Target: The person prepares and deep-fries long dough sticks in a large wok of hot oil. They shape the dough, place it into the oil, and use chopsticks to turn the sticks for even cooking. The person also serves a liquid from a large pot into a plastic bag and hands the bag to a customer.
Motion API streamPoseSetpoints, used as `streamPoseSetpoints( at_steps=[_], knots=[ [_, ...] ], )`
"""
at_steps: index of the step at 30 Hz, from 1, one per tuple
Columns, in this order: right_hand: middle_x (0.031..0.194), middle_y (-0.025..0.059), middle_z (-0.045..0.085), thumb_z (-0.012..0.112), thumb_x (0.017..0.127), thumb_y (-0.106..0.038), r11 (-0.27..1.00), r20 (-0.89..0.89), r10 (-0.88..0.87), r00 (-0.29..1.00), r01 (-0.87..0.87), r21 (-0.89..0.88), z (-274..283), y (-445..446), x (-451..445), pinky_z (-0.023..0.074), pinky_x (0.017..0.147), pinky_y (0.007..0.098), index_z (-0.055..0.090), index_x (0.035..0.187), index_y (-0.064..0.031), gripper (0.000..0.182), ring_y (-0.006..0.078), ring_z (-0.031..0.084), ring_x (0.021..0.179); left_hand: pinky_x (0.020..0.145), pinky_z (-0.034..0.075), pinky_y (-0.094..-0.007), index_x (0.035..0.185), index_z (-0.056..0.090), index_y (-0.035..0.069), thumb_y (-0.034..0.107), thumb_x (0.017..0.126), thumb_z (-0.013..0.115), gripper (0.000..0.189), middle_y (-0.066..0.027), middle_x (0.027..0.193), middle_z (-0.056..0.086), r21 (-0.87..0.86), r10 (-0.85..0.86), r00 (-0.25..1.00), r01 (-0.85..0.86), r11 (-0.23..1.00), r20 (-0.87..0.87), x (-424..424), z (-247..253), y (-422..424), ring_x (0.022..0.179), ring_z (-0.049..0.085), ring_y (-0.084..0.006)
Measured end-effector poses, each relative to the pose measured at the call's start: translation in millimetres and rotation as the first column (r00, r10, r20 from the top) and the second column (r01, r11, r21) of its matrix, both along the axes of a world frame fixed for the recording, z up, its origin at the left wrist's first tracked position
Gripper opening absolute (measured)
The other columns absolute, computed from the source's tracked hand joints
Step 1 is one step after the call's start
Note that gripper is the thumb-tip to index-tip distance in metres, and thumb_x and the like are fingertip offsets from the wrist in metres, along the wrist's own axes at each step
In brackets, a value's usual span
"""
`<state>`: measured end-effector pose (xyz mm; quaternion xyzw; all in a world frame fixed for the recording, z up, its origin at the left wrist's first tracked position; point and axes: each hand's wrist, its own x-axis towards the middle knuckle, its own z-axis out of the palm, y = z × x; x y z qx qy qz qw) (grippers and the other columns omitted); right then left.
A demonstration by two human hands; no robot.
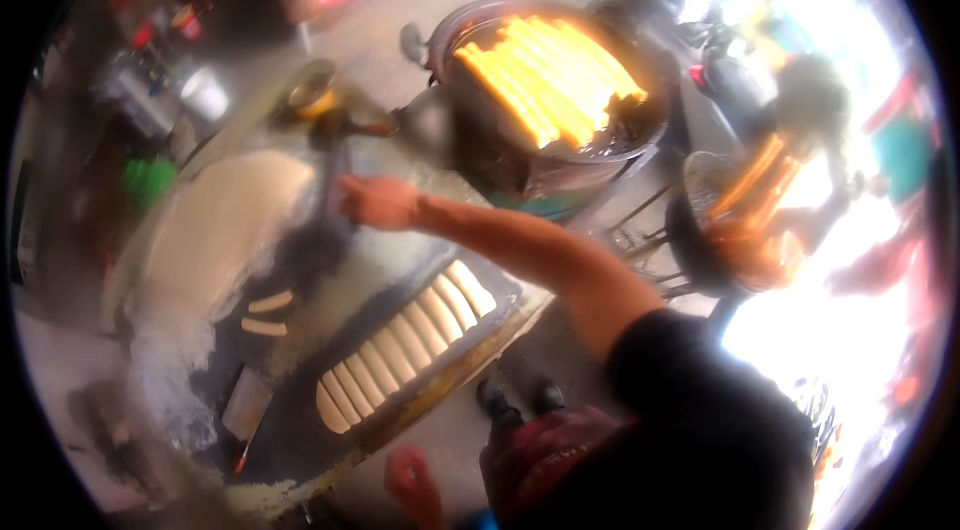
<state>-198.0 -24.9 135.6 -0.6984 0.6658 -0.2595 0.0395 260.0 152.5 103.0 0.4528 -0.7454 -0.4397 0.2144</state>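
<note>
My right hand (381,204), at the end of an outstretched bare arm, is over the worktable near a blurred dark, narrow shape; whether it grips this is unclear. To its left lies a large flattened slab of dough (225,222), with white flour along its edge. Below the hand, a row of cut dough strips (405,350) lies near the table's front edge. Two small dough pieces (270,301) lie apart from them. My left hand (411,477) hangs blurred beyond the table's front edge, its fingers unclear. A flat rectangular blade or scraper (247,404) rests at the table's lower left.
A large round pan (439,35) holding long golden fried dough sticks (551,80) stands beyond the table. A wooden-handled round utensil (431,121) is beside it. At right, another person bends near a dark pot (679,245) with more fried sticks. A yellow container (313,102) sits at the table's far end.
</note>
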Motion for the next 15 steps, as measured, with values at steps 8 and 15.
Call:
streamPoseSetpoints(
  at_steps=[8,15],
  knots=[
    [0.095,0.0122,0.065,0.066,0.090,-0.006,0.388,0.747,-0.311,0.587,0.796,-0.464,96,198,-104,0.0505,0.084,0.0378,0.067,0.105,-0.0025,0.015,0.0262,0.063,0.093,0.079,0.054,-0.0342,0.107,0.066,-0.005,0.013,0.096,0.062,0.021,-0.0119,0.095,0.071,0.095,-0.054,0.974,0.076,0.993,-0.218,-127,50,-54,0.086,0.065,-0.0210],
    [0.095,0.0067,0.074,0.067,0.095,-0.010,-0.043,0.962,-0.252,0.107,0.992,-0.122,100,318,-279,0.0515,0.084,0.0298,0.073,0.105,-0.0021,0.014,0.0149,0.066,0.088,0.075,0.051,-0.0357,0.093,0.060,-0.003,0.023,0.095,0.064,0.026,-0.0109,0.085,0.065,-0.218,-0.079,0.966,0.135,0.966,0.247,-182,-31,-163,0.079,0.061,-0.0216]
  ],
)
